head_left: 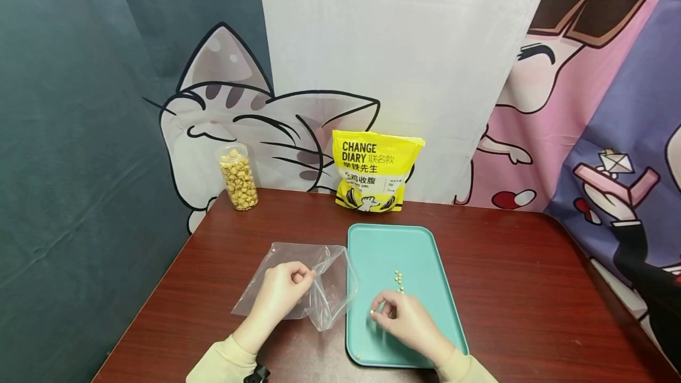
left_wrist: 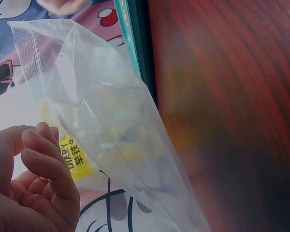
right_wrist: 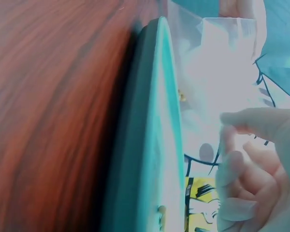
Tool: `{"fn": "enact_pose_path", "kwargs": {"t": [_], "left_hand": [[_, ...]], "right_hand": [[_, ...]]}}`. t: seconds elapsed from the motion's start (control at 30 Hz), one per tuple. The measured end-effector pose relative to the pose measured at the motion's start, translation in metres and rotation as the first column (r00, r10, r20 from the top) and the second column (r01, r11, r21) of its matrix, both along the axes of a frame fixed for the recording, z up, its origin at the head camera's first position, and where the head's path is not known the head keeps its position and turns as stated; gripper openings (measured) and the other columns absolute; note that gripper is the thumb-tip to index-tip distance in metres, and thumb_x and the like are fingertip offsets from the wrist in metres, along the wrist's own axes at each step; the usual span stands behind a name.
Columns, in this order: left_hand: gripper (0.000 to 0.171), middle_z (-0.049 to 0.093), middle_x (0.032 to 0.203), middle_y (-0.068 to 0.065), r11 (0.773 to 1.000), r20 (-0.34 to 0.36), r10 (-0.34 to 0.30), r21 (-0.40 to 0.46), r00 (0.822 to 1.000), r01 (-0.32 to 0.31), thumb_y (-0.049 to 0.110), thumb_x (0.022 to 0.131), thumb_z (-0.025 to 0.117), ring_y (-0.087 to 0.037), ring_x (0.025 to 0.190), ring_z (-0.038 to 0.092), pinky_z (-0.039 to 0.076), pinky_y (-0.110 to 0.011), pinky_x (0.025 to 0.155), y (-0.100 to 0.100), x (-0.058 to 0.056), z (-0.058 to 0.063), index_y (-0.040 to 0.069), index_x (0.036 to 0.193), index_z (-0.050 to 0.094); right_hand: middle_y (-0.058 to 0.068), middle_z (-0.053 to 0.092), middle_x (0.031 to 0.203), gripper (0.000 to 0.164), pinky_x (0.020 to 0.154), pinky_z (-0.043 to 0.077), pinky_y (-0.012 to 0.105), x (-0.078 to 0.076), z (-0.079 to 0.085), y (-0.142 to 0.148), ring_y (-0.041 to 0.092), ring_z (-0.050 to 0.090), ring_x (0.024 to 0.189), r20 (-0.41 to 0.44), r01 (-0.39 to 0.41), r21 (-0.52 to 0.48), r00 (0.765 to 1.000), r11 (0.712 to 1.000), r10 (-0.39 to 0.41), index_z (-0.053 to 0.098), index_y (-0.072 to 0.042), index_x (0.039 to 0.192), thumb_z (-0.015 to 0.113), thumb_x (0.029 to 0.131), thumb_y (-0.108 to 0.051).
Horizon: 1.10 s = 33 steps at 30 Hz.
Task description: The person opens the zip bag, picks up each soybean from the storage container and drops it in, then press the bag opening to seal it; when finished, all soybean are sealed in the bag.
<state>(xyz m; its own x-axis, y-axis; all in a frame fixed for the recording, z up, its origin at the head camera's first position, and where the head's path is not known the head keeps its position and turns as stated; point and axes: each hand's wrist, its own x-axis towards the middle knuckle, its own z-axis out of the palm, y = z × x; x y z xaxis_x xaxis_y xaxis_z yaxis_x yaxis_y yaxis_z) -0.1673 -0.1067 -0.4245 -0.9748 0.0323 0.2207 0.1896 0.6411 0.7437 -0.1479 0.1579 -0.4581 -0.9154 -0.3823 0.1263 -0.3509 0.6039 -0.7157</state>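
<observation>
My left hand (head_left: 287,285) pinches the top edge of a clear plastic zip bag (head_left: 335,288), whose mouth gapes toward the tray. One small piece lies at the bag's far left corner. Over the teal tray (head_left: 391,247), my right hand (head_left: 407,318) has thumb and forefinger together, with a small pale-yellow bean-like piece (head_left: 372,312) at their tips. Several similar yellow pieces (head_left: 398,278) lie in a short row mid-tray, partly hidden by that hand. In the right wrist view, the bag (right_wrist: 215,72) stands beyond the tray's rim.
At the back left stands a clear tub of popcorn (head_left: 239,182). A yellow printed pouch (head_left: 378,173) stands at the back, against a cartoon-printed cloth (head_left: 404,46). Another small piece (head_left: 358,357) sits in the tray's near left corner. The dark red wooden table (head_left: 532,288) extends right.
</observation>
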Motion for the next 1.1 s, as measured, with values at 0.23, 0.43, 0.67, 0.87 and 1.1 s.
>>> {"fn": "enact_pose_path", "kwargs": {"t": [0.23, 0.43, 0.67, 0.87, 1.1], "left_hand": [[0.019, 0.048, 0.05, 0.012, 1.0, -0.005, 0.001, -0.004, 1.0, -0.001, 0.018, 0.083, 0.069, -0.001, 0.043, 0.047, 0.037, -0.021, 0.047, 0.001, 0.001, 0.0, 0.019, 0.066, 0.062], [0.018, 0.049, 0.05, 0.014, 1.0, -0.001, 0.001, -0.022, 1.0, -0.002, 0.02, 0.083, 0.069, -0.001, 0.043, 0.045, 0.037, -0.02, 0.047, 0.004, 0.002, -0.001, 0.02, 0.066, 0.062], [0.018, 0.049, 0.051, 0.013, 1.0, -0.023, -0.011, -0.016, 1.0, 0.01, 0.02, 0.083, 0.069, 0.001, 0.043, 0.043, 0.036, -0.02, 0.047, 0.005, 0.002, -0.002, 0.019, 0.066, 0.063], [0.019, 0.049, 0.05, 0.014, 1.0, -0.024, -0.01, -0.021, 1.0, 0.01, 0.019, 0.082, 0.07, 0.0, 0.043, 0.044, 0.037, -0.02, 0.046, 0.004, 0.002, -0.002, 0.02, 0.066, 0.062], [0.018, 0.049, 0.05, 0.013, 1.0, -0.016, -0.014, -0.014, 1.0, 0.013, 0.019, 0.083, 0.07, -0.001, 0.043, 0.045, 0.037, -0.021, 0.047, 0.004, 0.002, -0.002, 0.019, 0.066, 0.062]], "right_hand": [[-0.009, 0.05, 0.059, 0.005, 0.048, 0.038, 0.019, -0.006, 0.01, -0.014, -0.002, 0.042, 0.05, -0.036, 0.039, -0.161, 0.998, 0.986, -0.046, 0.067, -0.018, 0.084, 0.071, 0.084, -0.017], [-0.01, 0.051, 0.058, 0.005, 0.046, 0.038, 0.019, -0.009, 0.013, -0.026, -0.003, 0.042, 0.049, -0.058, 0.001, -0.179, 0.998, 0.984, -0.011, 0.068, -0.016, 0.084, 0.072, 0.082, -0.014], [-0.009, 0.051, 0.058, 0.005, 0.045, 0.037, 0.018, -0.013, 0.011, -0.029, -0.004, 0.04, 0.048, -0.042, 0.001, -0.168, 0.999, 0.986, -0.008, 0.067, -0.015, 0.084, 0.072, 0.083, -0.014], [-0.01, 0.05, 0.058, 0.005, 0.045, 0.037, 0.018, -0.012, 0.009, -0.025, -0.003, 0.04, 0.049, -0.05, 0.007, -0.183, 0.999, 0.983, -0.017, 0.067, -0.016, 0.083, 0.072, 0.083, -0.014], [-0.01, 0.05, 0.059, 0.006, 0.046, 0.037, 0.019, -0.01, 0.003, -0.016, -0.003, 0.04, 0.049, -0.047, 0.005, -0.196, 0.999, 0.981, -0.015, 0.067, -0.012, 0.086, 0.072, 0.083, -0.013]]}}
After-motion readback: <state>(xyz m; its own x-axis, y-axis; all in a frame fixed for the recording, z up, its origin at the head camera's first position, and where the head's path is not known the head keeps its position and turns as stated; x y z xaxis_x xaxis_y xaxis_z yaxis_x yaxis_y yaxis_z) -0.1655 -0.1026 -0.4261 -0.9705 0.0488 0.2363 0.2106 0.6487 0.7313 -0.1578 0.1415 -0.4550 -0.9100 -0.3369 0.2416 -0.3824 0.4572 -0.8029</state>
